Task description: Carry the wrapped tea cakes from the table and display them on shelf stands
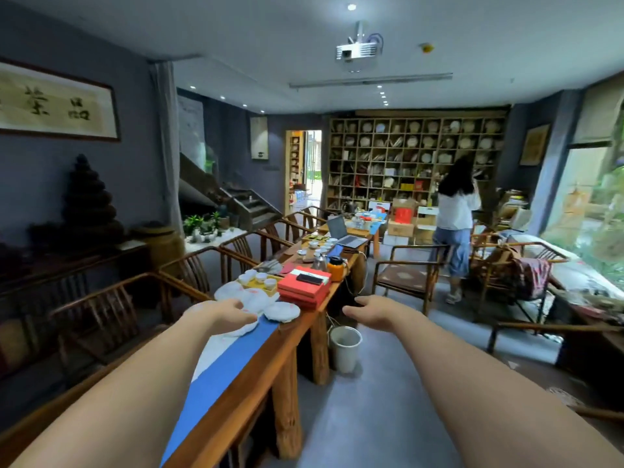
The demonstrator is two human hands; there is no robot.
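head view: both hands reach toward the wrapped tea cakes (282, 311).
left hand (233, 315) over the cakes on the desk (287, 336), right hand (366, 312) beside it; both grips loose, empty.

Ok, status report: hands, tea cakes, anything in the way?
Left hand open over the tea cakes, gripping nothing. Right hand open, off the table. Red boxes right behind the cakes.

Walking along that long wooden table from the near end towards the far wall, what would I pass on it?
Blue runner → wrapped tea cakes, under the left hand → red boxes and tray of white cups → orange flask → more small cups → open laptop.
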